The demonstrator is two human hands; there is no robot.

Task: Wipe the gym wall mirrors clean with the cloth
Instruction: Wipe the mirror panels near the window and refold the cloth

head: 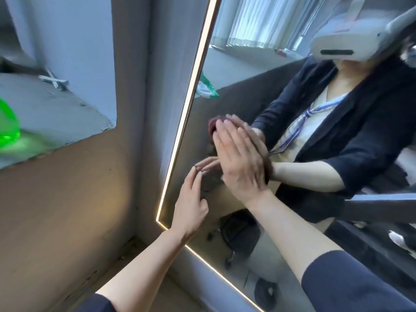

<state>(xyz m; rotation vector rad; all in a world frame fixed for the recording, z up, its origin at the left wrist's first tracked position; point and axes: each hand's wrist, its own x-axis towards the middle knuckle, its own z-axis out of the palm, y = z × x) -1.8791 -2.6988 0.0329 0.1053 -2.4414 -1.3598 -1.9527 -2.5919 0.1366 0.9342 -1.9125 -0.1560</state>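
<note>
A pale blue-grey wall (132,64) meets a tan lower panel (67,199) at the corner, lit warm by a glowing light strip (191,91). To the left, a rough grey ledge (56,113) holds something bright green (9,124).

Soft daylight filled the frame; a warm light strip (191,95) glowed centre-left; edges bowed, and the upper left blurred.

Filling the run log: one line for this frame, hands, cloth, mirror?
right hand: flat, pressing dark red cloth on mirror | left hand: fingertips touching glass near lit edge, holding nothing | phase: wiping
</note>
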